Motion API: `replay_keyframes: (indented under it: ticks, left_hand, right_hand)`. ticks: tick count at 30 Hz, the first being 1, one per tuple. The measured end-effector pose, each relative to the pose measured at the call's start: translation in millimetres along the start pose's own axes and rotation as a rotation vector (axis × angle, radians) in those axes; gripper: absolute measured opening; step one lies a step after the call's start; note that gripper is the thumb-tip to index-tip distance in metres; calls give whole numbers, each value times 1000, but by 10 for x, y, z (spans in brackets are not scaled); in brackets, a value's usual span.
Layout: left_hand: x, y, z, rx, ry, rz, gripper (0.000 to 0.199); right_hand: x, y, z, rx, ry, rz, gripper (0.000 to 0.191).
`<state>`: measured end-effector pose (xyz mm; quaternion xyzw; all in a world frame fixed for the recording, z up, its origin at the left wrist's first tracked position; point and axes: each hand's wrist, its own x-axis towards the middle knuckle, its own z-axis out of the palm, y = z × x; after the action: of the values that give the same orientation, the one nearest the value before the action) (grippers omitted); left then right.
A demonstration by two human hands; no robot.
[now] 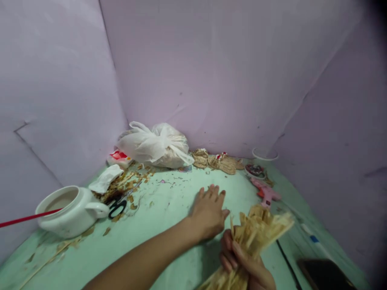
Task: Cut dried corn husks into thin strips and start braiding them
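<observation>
My left hand (pixel 209 213) lies palm down on the pale green table (pixel 169 237), fingers spread and nothing in it. To its right and nearer to me, my right hand (pixel 244 262) is closed around a bundle of dry, straw-coloured husk strips (pixel 263 227). The frayed upper end of the bundle fans out above my fingers, and its lower part runs off the bottom edge of the picture. Beyond the bundle lies a pink glue gun (pixel 267 192).
At left stand a white pot (pixel 71 211) with a red stick, black-handled scissors (pixel 117 207) and husk scraps (pixel 116 185). A tied white bag (pixel 157 145) and woven pieces (pixel 223 163) lie along the back wall. A dark phone (pixel 325 274) is at front right.
</observation>
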<state>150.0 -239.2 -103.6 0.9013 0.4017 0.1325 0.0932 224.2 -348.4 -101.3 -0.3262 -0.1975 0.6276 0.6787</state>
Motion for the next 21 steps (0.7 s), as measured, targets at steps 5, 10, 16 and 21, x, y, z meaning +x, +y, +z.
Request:
replay_keyframes:
  ticks: [5, 10, 16, 21]
  left_hand:
    - [158, -186, 13, 55, -1, -159, 59]
    - [-711, -660, -423, 97, 217, -533, 54]
    - [-1250, -465, -632, -1302, 29, -660, 48]
    - [-1234, -364, -632, -1614, 70, -726, 47]
  right_hand:
    - [112, -26, -70, -70, 40, 33, 22]
    - [103, 47, 109, -46, 84, 307, 30]
    - [117, 303, 618, -72, -200, 408, 45]
    - [198, 502, 877, -370, -271, 271, 50]
